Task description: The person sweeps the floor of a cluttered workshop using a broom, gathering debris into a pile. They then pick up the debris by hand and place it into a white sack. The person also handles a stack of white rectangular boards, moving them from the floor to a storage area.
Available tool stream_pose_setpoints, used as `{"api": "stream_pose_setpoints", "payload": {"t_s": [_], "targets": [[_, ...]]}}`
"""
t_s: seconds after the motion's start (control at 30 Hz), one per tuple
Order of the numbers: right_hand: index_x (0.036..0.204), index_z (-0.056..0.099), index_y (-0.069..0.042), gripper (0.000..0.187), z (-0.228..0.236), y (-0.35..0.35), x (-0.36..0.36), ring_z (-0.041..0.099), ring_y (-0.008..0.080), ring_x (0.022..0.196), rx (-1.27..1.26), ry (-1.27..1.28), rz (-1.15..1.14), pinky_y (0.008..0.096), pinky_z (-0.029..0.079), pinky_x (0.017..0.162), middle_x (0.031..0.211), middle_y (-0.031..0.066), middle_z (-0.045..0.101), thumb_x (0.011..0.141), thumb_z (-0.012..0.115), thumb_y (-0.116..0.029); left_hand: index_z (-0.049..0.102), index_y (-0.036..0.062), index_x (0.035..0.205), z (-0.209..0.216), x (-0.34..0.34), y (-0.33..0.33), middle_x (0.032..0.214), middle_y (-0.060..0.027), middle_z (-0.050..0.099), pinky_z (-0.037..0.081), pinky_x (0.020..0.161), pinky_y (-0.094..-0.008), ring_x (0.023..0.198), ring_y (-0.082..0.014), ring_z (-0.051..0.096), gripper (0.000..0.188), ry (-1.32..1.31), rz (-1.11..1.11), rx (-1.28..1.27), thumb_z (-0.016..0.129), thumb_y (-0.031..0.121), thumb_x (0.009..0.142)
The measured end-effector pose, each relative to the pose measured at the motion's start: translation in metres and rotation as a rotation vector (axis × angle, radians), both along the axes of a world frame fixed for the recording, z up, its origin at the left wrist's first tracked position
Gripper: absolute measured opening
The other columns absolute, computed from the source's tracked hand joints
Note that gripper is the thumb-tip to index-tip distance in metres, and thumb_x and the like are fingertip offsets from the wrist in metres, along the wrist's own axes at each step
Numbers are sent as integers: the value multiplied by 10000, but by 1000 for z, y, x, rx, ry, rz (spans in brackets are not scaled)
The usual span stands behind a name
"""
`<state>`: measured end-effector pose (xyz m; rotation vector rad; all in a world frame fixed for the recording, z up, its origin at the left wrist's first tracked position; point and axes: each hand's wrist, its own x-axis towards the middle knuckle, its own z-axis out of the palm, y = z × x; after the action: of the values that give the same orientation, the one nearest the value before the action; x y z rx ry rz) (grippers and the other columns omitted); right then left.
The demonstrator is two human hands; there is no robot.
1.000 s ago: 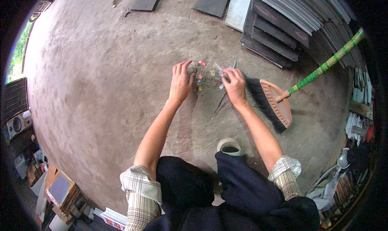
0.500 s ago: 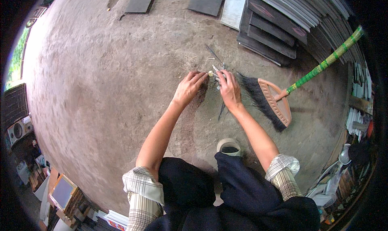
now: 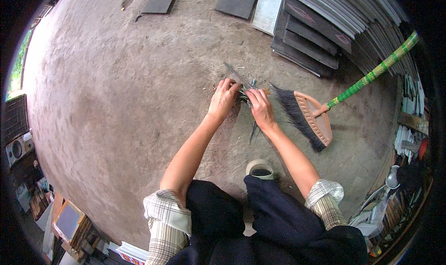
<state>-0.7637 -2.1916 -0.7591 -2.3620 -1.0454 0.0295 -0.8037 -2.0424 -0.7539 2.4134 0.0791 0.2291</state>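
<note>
On the concrete floor in front of me lies a small heap of scraps, with thin dark strips and small pale and orange-brown bits. At its left edge my left hand has its fingers bent and pressed together; what they hold is too small to name. My right hand reaches into the heap from the near side, fingers curled on scraps, with their tips partly hidden. A thin dark strip sticks out beyond the hands, and another dark strip lies on their near side.
A broom with black bristles and a green-wrapped handle lies just right of the heap. Dark panels are stacked at the far right, with more flat boards beyond. My shoe stands close below. A framed panel leans at the lower left.
Both hands have shifted slightly and the small yellowish piece between them no longer shows. The far dark strip has moved left, and orange-brown bits now show beside my right hand.
</note>
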Motion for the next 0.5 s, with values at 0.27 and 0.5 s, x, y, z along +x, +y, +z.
{"api": "stream_pose_setpoints", "payload": {"t_s": [0.27,0.5], "targets": [[882,516,-18,263,3,3,7,473,252,860,55,60,-30,337,409,742,889,102,507,624,543,26,494,28,829,-2,6,-3,801,-128,473,404,697,-379,801,-308,469,208,51,80,-64,531,-1,626],[852,547,-37,208,5,14,8,542,246,712,280,456,-498,314,416,620,739,130,557,644,548,-29,522,4,860,2,11,-18,802,-105,595,455,612,-296,715,-182,585,201,303,395,-601,571,36,668]]}}
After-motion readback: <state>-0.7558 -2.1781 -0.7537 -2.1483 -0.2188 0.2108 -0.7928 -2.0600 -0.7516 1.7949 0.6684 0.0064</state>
